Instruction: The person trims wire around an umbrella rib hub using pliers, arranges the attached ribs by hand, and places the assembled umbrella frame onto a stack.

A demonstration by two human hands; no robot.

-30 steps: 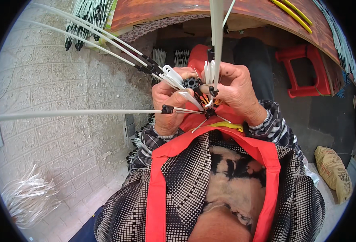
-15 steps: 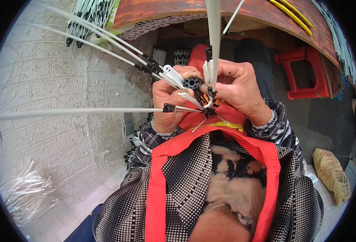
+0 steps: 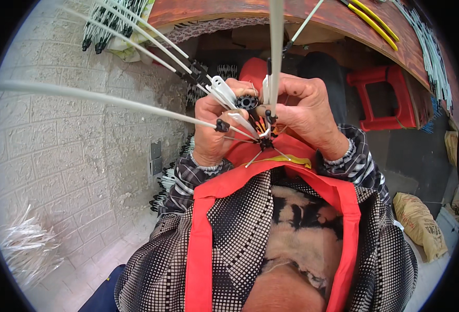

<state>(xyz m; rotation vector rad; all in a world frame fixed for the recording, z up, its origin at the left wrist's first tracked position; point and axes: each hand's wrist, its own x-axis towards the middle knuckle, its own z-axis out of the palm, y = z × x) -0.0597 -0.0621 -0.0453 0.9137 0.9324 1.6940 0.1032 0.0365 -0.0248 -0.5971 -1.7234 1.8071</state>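
Note:
An umbrella frame with long pale ribs [image 3: 136, 106] and black joints spreads out in front of my chest. My left hand [image 3: 208, 127] is closed, its thumb and fingers pinching the frame beside a black notched ring [image 3: 241, 102]. White plastic pieces [image 3: 223, 89] stick out between those fingers. From the other side my right hand [image 3: 310, 104] pinches at the ring too, thumb against its edge. A thin wire loop [image 3: 254, 88] shows above the ring. Below, several short stays meet at a black lower hub [image 3: 264, 144]. The fingertips partly hide what they grip.
A wooden table [image 3: 219, 9] curves across the far side, with yellow-handled pliers [image 3: 375, 23] and bundled ribs [image 3: 427, 47] on it. A red stool [image 3: 388, 99] stands at right, near a brown sack [image 3: 420, 226]. The white brick wall [image 3: 58, 156] is close at left.
The long rib at left has swung from level to sloping up toward the far left. Both hands keep their pinch around the ring, and the whole view has shifted slightly.

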